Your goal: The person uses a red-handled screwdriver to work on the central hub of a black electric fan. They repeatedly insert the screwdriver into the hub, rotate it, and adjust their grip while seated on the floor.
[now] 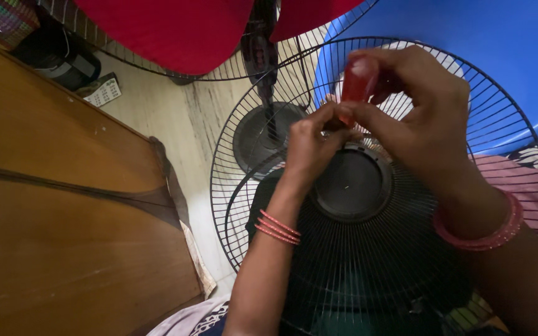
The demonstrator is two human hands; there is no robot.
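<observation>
While over the fan guard (368, 261), both hands' grip (344, 124) on 1 red handle (359, 81).

A brown wooden furniture panel (51, 205) fills the left side, dimly lit. Beside it runs a pale, streaked floor (175, 118). A black appliance (57, 56) sits on that floor near the top left corner. A large blue plastic tub (499, 56) occupies the upper right.

In view are 2 hands, the left hand (311, 142) and the right hand (420, 118), 1 red-handled tool (357, 84) at 12 o'clock, 2 black wire fan guards (512, 134), 1 round black centre cap (351, 184), 1 blue tub (499, 50) at 1 o'clock and 1 wooden panel (51, 205) at 9 o'clock.
</observation>
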